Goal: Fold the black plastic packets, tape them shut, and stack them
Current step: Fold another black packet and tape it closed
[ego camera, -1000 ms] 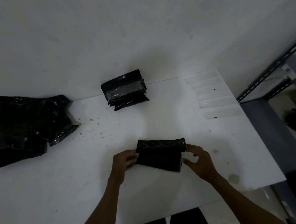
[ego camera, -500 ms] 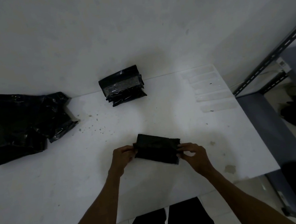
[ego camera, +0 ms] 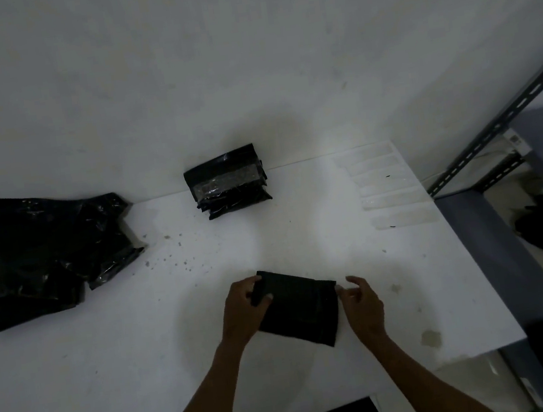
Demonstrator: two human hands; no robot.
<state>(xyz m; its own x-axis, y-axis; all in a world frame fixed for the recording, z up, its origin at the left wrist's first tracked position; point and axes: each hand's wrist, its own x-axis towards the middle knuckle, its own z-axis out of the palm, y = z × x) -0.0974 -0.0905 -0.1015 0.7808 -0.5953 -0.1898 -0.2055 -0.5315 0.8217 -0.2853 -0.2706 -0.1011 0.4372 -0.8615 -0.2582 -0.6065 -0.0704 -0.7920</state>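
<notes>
Roughly midway, I judge: a taped stack sits at the far edge of the table, a pile of unfolded packets waits far left, and tape strips lie ready on the right. The folded packet lies near the front edge, untaped. The left hand grips its left end, while the right hand is loosely spread beside its right corner, perhaps touching it.

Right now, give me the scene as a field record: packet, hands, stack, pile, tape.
packet: folded, lying on table, no tape visible on it
left hand: grips packet's left end
right hand: at packet's right edge, fingers relaxed, contact unclear
stack: taped packets, back centre
pile: loose packets, back left
tape strips: clear, in a row at back right of table
</notes>
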